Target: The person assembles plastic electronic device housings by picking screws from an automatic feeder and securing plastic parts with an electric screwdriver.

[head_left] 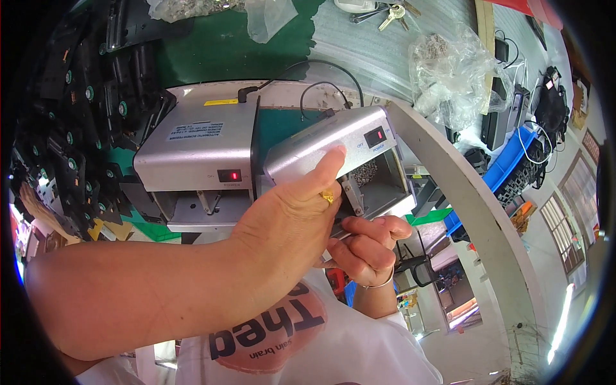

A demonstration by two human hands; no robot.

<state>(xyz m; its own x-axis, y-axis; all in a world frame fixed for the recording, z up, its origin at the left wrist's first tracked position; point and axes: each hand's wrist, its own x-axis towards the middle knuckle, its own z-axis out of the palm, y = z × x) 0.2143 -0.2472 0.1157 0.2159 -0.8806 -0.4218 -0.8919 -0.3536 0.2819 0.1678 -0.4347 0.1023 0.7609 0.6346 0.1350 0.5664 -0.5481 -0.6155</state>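
Two silver screw feeders stand side by side on the bench, each with a lit red switch: the left feeder (192, 151) and the right feeder (321, 144), which sits turned at an angle. In the right one's front opening lie many small screws (367, 172) beside a metal rail (353, 196). My left hand (292, 208), wearing a yellow ring, reaches across its front; the thumb lies against the casing and the other fingers bend inward, mostly hidden. My right hand (369, 250) is closed just below the front lip, fingers curled. What either hand holds is hidden.
Black parts with round metal inserts (70, 128) crowd the left. Behind lie a clear plastic bag (449, 77), keys (393, 16) and another bag of small metal pieces (192, 8). Black cables run behind the feeders. A pale curved bench edge (475, 173) borders the right.
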